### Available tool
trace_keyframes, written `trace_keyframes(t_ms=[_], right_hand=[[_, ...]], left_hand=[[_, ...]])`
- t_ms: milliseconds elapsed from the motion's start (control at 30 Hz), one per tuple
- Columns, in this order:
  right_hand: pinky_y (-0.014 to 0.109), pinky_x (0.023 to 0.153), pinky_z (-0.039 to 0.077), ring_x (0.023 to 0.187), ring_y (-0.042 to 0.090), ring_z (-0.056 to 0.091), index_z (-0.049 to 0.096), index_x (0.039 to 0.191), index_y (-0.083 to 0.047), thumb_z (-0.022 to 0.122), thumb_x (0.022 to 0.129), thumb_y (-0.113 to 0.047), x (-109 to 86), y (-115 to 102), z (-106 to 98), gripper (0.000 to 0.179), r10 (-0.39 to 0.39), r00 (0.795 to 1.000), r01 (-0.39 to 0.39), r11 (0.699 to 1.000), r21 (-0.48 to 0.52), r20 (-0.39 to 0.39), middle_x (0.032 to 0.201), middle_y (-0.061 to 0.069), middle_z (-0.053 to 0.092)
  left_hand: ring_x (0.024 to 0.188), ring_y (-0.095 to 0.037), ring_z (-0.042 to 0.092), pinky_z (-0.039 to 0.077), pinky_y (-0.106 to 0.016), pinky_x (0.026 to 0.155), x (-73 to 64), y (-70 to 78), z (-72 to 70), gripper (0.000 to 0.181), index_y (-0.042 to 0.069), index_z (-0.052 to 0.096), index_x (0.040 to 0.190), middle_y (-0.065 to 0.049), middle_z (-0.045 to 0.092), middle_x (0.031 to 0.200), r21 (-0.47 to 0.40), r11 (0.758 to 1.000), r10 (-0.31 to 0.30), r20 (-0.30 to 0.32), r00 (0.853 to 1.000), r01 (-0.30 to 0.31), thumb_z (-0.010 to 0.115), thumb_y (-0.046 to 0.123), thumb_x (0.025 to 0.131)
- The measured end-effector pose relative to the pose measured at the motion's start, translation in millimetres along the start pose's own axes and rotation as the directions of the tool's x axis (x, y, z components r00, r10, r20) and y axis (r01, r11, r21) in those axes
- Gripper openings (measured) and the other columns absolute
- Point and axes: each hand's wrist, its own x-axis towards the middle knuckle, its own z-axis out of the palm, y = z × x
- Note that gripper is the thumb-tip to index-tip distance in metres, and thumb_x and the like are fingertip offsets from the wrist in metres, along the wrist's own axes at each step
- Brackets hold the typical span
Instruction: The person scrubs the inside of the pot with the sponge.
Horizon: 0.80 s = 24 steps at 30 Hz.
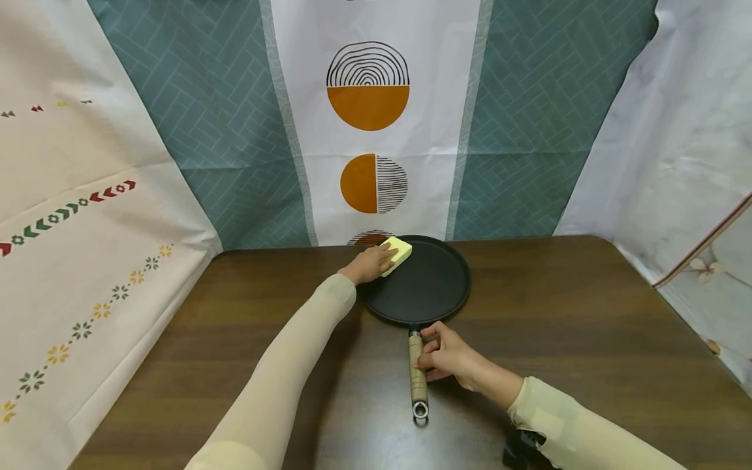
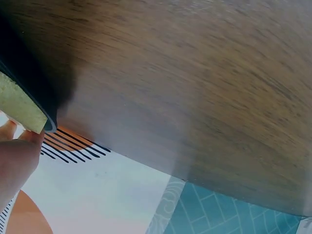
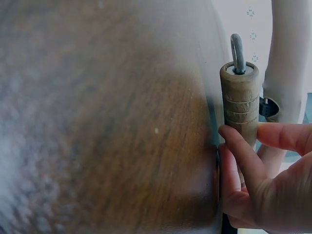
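Observation:
A flat black round pan [image 1: 431,281] lies on the brown table, its wooden handle [image 1: 418,372] with a metal ring pointing toward me. My left hand [image 1: 371,262] grips a pale yellow sponge [image 1: 399,253] on the far left part of the pan's surface. In the left wrist view, fingertips [image 2: 31,139] press the sponge [image 2: 22,105] near the pan's rim [image 2: 51,122]. With fingers and thumb around it, my right hand [image 1: 449,358] holds the handle. The right wrist view shows the handle [image 3: 240,95] between thumb and fingers.
The brown wooden table [image 1: 558,313] runs back to a hanging teal and white patterned cloth [image 1: 235,130]. An embroidered cream cloth [image 1: 88,261] borders the left side, and a pale cloth [image 1: 693,163] the right. A dark device [image 1: 519,447] sits at the right sleeve.

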Motion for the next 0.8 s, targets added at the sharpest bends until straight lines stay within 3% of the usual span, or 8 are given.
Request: trace_keyframes(t_ms=[567,800], right_hand=[[0.039,0.062,0.057,0.069,0.020,0.058,0.035,0.122,0.009,0.064,0.076,0.012,3.0,-3.2,0.7,0.055,0.004,1.000,-0.004,1.000,-0.006,-0.003,0.088,0.012,0.045],[0.040,0.062,0.057,0.069,0.020,0.058,0.035,0.122,0.009,0.064,0.076,0.012,2.7,-2.5,1.1,0.054,0.010,1.000,-0.011,1.000,-0.011,-0.010,0.087,0.012,0.045]], left_hand=[[0.143,-0.035,0.023,0.021,-0.050,0.114,-11.8,-1.3,-1.5,0.052,0.015,0.030,0.152,-0.012,0.022,0.158,-0.037,0.999,-0.022,-0.016,1.000,0.021,0.042,0.029,0.104],[0.143,-0.038,0.020,0.019,-0.052,0.114,-19.8,-0.6,0.2,0.053,0.015,0.029,0.152,-0.013,0.021,0.158,-0.093,0.995,-0.022,-0.009,1.000,0.021,0.044,0.028,0.104]])
